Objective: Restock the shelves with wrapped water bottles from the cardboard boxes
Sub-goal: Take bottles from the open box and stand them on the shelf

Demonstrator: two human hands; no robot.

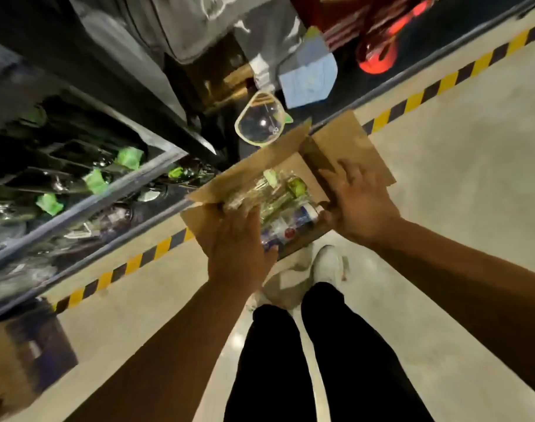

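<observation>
An open cardboard box (345, 141) sits on the floor against the shelf base, flaps spread. Inside lie several wrapped water bottles (286, 197), clear plastic with green and blue parts. My left hand (235, 245) reaches into the near side of the box and its fingers curl round a wrapped bottle there. My right hand (359, 204) rests with spread fingers on the box's right flap and inner wall. Shelves (86, 196) at the left hold rows of wrapped bottles with green caps (129, 158).
A yellow-and-black striped line (442, 83) runs along the shelf base across the floor. A transparent heart-shaped container (260, 123) and a blue pack (309, 77) lie on the low shelf behind the box. My legs and white shoes (327, 264) stand just behind it. Another cardboard box (22, 354) sits lower left.
</observation>
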